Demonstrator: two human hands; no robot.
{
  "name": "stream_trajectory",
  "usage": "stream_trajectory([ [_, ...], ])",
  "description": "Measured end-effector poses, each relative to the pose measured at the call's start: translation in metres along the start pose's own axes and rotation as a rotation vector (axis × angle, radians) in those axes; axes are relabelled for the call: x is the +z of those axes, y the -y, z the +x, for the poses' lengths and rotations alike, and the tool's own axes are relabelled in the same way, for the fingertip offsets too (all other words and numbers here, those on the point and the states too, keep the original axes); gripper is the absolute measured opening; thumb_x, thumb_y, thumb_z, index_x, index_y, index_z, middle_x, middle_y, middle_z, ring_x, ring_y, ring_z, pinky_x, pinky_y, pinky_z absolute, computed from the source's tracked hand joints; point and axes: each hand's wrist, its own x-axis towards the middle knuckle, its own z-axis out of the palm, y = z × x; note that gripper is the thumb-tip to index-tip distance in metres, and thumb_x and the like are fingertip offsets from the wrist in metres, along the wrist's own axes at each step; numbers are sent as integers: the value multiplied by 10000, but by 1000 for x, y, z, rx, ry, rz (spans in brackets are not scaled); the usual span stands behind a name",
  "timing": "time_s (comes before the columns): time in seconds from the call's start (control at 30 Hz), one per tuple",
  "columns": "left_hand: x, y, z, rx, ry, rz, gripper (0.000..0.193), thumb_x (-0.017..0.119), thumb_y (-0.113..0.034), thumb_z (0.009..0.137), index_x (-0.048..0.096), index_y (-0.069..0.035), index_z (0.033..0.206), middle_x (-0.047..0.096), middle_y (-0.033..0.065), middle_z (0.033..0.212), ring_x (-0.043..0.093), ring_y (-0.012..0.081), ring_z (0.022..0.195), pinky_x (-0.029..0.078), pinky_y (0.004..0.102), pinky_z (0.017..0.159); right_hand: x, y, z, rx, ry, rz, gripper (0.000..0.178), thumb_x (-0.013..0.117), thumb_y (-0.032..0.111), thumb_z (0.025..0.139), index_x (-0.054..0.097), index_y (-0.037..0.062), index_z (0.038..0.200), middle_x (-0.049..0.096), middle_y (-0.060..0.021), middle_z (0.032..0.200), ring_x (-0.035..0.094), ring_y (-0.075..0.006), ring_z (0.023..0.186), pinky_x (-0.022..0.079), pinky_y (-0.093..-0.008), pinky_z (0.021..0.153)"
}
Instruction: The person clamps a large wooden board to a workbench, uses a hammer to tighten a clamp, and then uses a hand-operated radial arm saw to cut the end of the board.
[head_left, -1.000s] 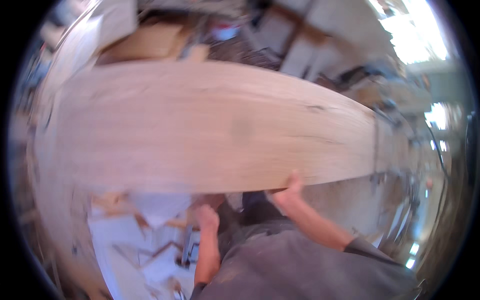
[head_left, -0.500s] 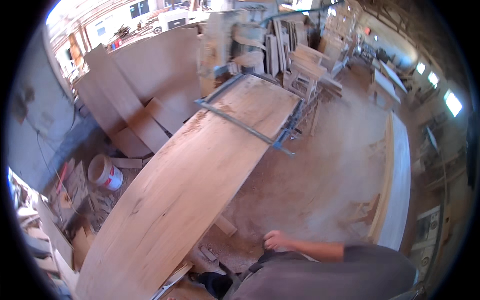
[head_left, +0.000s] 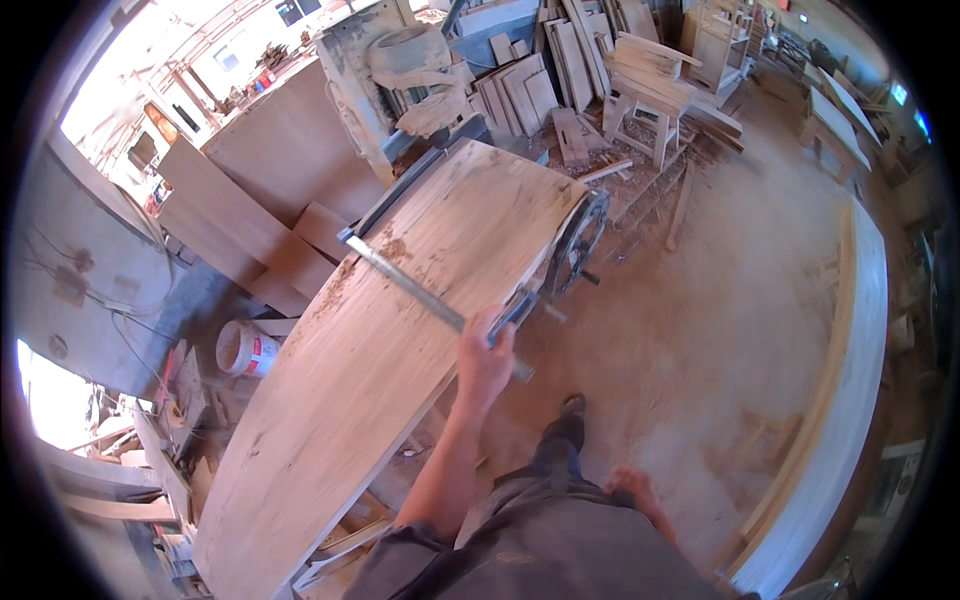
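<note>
A long wooden board runs from the lower left to the far middle, with sawdust scattered on its far part. Across it lies a metal bar clamp. My left hand is closed round the clamp's near right end, at the board's right edge. Just beyond that hand, a dark spoked handwheel stands against the same edge. My right hand hangs beside my body, its fingers curled and nothing visible in them; it is slightly blurred.
A white bucket stands left of the board among wood scraps. Large panels lean behind it. A wooden stand and stacked planks are at the back. On the right lies a long pale board.
My left hand has come up from the lower edge and taken hold of the clamp's end. My right hand has moved right, toward my side. The view has shifted closer to the clamp.
</note>
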Motion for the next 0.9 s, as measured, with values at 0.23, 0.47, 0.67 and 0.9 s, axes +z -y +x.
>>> stream_trajectory([
  [0.23,170,-19,135,-32,159,194,514,615,-249,912,485,-11,1349,479,241,1385,401,419,1320,336,468,1085,-159,55,31,96,-569,-320,239,641,120,855,555,22,1056,661,-115,791,634,-167,698,517,-294,617],
  [0.47,260,14,254,75,259,577,548,578,-325,939,487,11,1362,363,235,1500,264,408,1421,239,476,1157,-209,140,138,253,-623,-285,263,628,95,779,608,19,1030,663,-118,788,640,-216,659,525,-330,641],
  [0.67,298,35,350,54,436,601,425,536,-301,959,591,8,1245,560,197,1329,454,315,1319,226,447,1169,-201,236,298,55,-271,-763,225,641,86,774,670,34,991,682,-136,814,662,-248,752,517,-353,736],
  [0.9,329,31,382,-49,565,818,130,669,-202,836,697,-81,875,645,83,667,605,288,657,444,407,722,-264,299,441,218,-133,-701,204,585,61,796,660,21,982,683,-144,834,668,-255,776,515,-356,724],
])
